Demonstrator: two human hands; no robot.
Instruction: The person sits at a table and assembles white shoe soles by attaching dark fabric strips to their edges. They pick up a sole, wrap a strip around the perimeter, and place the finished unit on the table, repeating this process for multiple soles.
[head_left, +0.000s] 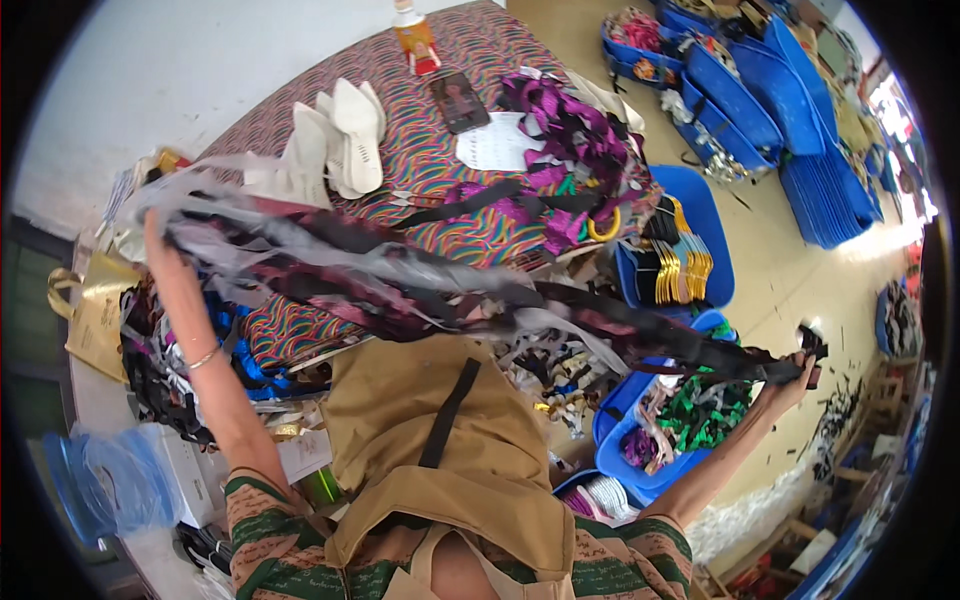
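A long bundle of dark straps (590, 310), black and maroon with thin translucent plastic twisted along it, hangs stretched across in front of me. It is blurred in places. At far left, my left hand (155, 228) is closed on one end, its fingers mostly covered by the plastic. My right hand (793, 373) grips the other end out to the right, with short dark tails sticking out past the fingers. The bundle passes above my brown apron (440, 400) and the near edge of the patterned tabletop. A black strap (452, 412) lies on the apron.
On the patterned table (300, 120) are white shoe forms (355, 140), a phone (458, 102), a paper (498, 142), purple ribbons (570, 125), a yellow tape roll (604, 224) and a bottle (415, 38). Blue bins (722, 235) with straps stand at right; more bins (735, 95) lie beyond.
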